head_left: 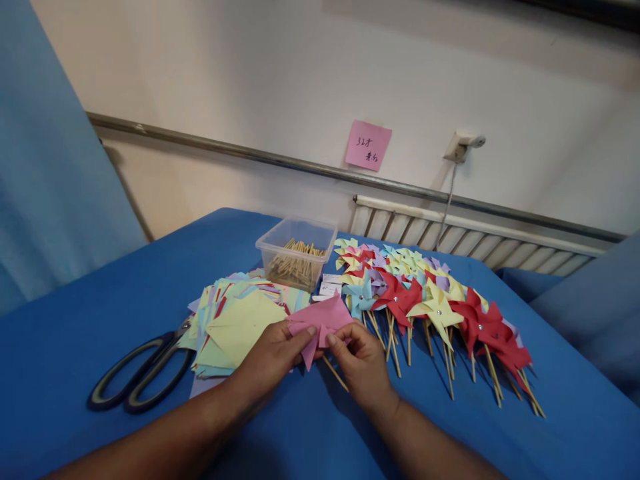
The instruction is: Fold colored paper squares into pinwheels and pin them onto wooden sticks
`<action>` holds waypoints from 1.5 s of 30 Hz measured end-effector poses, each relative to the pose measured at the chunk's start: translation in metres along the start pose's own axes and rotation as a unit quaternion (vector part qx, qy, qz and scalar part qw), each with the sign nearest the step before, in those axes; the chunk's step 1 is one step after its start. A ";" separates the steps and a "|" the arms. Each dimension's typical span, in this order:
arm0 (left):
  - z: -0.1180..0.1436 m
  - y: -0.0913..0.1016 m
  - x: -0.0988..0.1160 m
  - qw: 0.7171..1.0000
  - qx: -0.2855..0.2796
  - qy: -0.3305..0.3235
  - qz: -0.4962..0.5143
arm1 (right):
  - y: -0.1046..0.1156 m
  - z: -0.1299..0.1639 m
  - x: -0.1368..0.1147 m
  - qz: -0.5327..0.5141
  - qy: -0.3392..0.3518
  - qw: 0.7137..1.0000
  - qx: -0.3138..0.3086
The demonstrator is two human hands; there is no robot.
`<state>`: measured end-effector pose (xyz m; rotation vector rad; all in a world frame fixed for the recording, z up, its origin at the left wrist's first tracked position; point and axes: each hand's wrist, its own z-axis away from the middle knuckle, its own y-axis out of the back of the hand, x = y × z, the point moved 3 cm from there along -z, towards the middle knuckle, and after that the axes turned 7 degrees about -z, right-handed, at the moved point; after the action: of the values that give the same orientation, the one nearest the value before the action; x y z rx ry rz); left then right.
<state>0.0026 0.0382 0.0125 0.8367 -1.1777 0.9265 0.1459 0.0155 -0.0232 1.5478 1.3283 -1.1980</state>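
A blue cloth [75, 347] covers the table, which stands against a pale wall with a pink note [368, 145] and a radiator [450, 233]. Both the left hand [273, 357] and the right hand [361, 363] pinch a pink paper pinwheel [320, 319] (its stick [334, 372] angles down between them) above the cloth, beside stacked paper squares [240, 320], scissors [135, 377] and finished pinwheels [430, 300].

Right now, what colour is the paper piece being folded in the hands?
Pink. The paper piece is held by both hands, left and right, seen clearly in the head view.
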 end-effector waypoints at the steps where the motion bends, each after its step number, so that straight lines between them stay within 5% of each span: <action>1: 0.000 0.000 -0.001 1.000 -0.004 0.002 -0.001 | 0.000 0.000 0.001 -0.008 -0.006 1.000 0.003; 23: -0.004 0.001 -0.005 1.000 -0.013 -0.010 -0.023 | -0.007 0.000 0.010 -0.070 -0.070 0.995 -0.002; 37: 0.000 0.002 0.003 0.996 0.053 0.005 -0.072 | -0.006 0.004 0.006 -0.068 -0.067 0.995 -0.012; 45: 0.001 0.004 0.003 1.000 0.000 0.017 -0.016 | 0.008 -0.005 -0.003 -0.197 -0.069 0.977 0.032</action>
<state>-0.0010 0.0389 0.0156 0.8349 -1.1329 0.9111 0.1547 0.0176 -0.0193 1.2492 1.5620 -1.5739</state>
